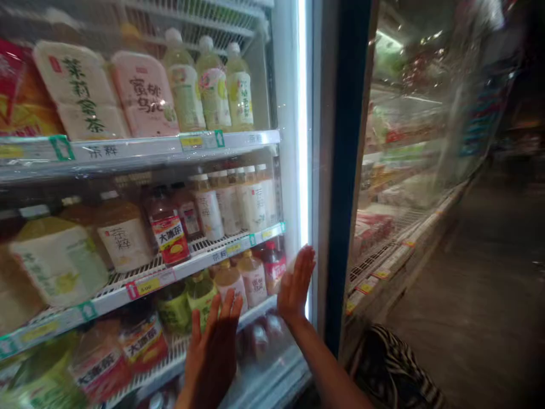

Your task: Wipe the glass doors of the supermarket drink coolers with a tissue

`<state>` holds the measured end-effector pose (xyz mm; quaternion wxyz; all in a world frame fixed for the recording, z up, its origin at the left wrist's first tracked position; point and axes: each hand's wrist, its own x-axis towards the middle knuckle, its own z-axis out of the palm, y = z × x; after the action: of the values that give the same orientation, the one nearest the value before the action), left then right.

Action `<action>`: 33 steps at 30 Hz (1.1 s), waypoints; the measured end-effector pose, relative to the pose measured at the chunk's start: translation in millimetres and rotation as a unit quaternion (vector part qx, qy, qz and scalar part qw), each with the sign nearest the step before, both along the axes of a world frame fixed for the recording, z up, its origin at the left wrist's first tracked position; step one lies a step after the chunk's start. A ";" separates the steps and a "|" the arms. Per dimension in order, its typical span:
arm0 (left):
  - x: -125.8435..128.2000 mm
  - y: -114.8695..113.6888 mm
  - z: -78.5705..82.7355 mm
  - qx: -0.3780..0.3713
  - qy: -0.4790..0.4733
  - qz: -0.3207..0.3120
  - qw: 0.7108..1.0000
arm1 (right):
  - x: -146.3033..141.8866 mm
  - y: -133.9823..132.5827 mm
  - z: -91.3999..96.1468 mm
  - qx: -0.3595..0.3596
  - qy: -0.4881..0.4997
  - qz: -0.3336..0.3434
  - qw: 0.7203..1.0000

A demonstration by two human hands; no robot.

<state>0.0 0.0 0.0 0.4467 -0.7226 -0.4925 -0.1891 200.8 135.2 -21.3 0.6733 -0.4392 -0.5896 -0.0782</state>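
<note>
My left hand (215, 343) is raised with its fingers stretched out and holds nothing. It is in front of the glass door of a drinks fridge, over the lower shelf of bottles. Higher and to the right, my right hand (297, 284) is held flat, fingers extended, by the door's edge beside the bright light strip (302, 142). Whether either palm touches the glass is hard to tell. Behind my hands stand a pale pink-labelled bottle (254, 278), a green-labelled bottle (200, 292) and a dark bottle with a red label (275, 264).
Several tea bottles (208, 210) fill the middle fridge shelf (187, 267), and tall bottles (215, 91) stand on the upper one. A dark blue post (349, 170) separates the fridge from a blurred open display case (395, 227). A striped black item (392, 363) sits low beside the floor (477, 284).
</note>
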 end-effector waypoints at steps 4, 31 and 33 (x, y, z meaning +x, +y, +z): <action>1.0 -2.5 -19.8 0.012 0.025 -0.022 0.999 | -28.6 -36.5 -59.2 -0.018 0.016 -0.014 1.000; -124.4 -98.1 -11.1 -0.007 0.062 -0.049 0.997 | -192.9 -154.0 -62.4 -0.008 -0.102 -0.020 0.995; -149.5 -110.5 6.7 0.017 0.055 -0.029 0.998 | -210.1 -158.1 -19.3 0.005 -0.108 -0.007 0.994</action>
<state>-149.5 -110.5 6.7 0.4795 -0.7381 -0.4430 -0.1706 -9.3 -22.9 -40.6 0.6070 -0.4291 -0.6555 -0.1334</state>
